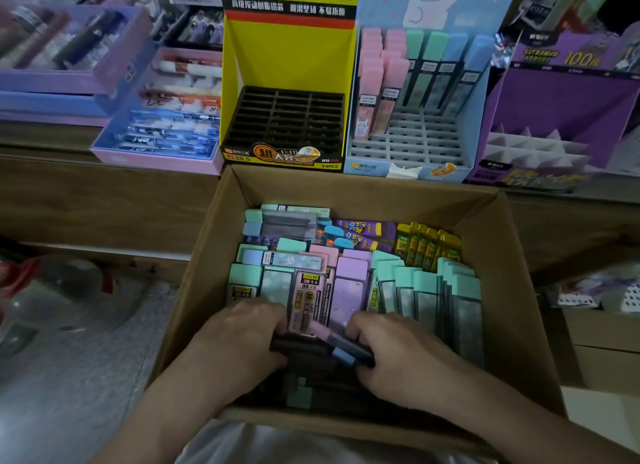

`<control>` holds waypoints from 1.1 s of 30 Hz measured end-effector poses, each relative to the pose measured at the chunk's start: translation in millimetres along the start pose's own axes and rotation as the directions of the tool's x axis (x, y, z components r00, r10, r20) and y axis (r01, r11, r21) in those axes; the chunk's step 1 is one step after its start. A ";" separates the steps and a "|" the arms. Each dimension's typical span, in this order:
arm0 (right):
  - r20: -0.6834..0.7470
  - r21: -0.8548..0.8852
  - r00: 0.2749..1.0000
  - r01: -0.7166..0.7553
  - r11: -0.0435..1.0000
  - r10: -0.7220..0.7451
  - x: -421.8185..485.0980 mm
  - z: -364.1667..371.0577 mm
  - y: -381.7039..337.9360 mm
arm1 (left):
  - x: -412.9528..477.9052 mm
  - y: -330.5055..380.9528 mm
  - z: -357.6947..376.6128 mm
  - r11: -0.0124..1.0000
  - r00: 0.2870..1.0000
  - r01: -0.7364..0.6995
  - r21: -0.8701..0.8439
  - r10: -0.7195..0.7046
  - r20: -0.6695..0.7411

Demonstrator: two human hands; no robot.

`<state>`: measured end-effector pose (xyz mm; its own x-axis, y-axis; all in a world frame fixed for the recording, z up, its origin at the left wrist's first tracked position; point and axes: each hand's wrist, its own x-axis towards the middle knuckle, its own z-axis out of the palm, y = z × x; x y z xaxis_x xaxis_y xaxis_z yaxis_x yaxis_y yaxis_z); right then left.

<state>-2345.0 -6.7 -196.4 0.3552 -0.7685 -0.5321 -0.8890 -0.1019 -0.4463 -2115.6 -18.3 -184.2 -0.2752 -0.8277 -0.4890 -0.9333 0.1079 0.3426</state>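
The left hand (242, 339) and right hand (398, 356) both curl around a dark bundle of lead cases (308, 351) at the near end of the cardboard box (519, 290), probably to lift them together. Beyond the box, the slots of the yellow display stand (287, 65) are vacant, so it is likely where the cases will go.

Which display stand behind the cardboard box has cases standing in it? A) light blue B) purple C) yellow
A: the light blue stand holds pink, green and blue cases in its back rows; the yellow stand and the purple stand show bare slots.
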 end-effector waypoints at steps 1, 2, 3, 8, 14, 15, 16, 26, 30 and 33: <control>-0.014 0.002 1.000 0.002 1.000 -0.002 0.1 -0.3 -0.2 | -0.4 -0.8 0.6 1.000 1.000 0.005 0.003 -0.005 0.012; -0.028 0.005 1.000 0.004 1.000 -0.003 0.5 -1.0 0.0 | -0.2 -1.5 1.2 1.000 1.000 0.010 -0.002 -0.010 0.022; -0.037 0.015 0.999 0.004 1.000 -0.004 0.7 -2.1 0.3 | 0.0 -2.3 1.8 1.000 0.999 0.018 -0.017 -0.018 0.038; -0.070 0.157 0.998 0.005 0.988 0.006 3.2 -9.2 1.1 | 3.0 -0.5 0.8 0.997 0.993 0.017 -0.080 -0.008 0.119; -0.050 0.247 0.998 0.045 0.968 -0.033 9.6 -7.3 -7.2 | 5.3 7.5 -6.0 0.989 0.982 -0.059 -0.134 0.082 0.173; -0.043 0.247 0.998 0.048 0.968 -0.039 10.1 -5.6 -9.0 | 5.2 8.1 -6.7 0.988 0.979 -0.060 -0.142 0.086 0.183; -0.037 0.245 0.998 0.050 0.968 -0.042 11.1 -4.0 -10.6 | 5.2 8.2 -7.7 0.988 0.978 -0.056 -0.147 0.084 0.193; 0.024 0.212 0.997 0.060 0.975 -0.066 15.3 8.5 -10.8 | 2.4 1.9 -4.6 0.988 0.990 0.004 -0.154 0.018 0.141; 0.016 0.171 0.997 0.070 0.983 -0.074 15.5 10.3 -8.1 | 1.8 -1.4 -3.1 0.991 0.988 0.034 -0.126 -0.015 0.151; 0.024 0.202 0.998 0.051 0.978 -0.057 16.2 9.2 -7.6 | 2.0 -1.5 -3.2 0.985 0.988 0.021 -0.169 0.005 0.154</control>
<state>-2329.9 -12.5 -208.2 0.4121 -0.7461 -0.5230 -0.7930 -0.0110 -0.6091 -2114.0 -21.8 -183.2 -0.3123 -0.7323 -0.6051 -0.8864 -0.0044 0.4629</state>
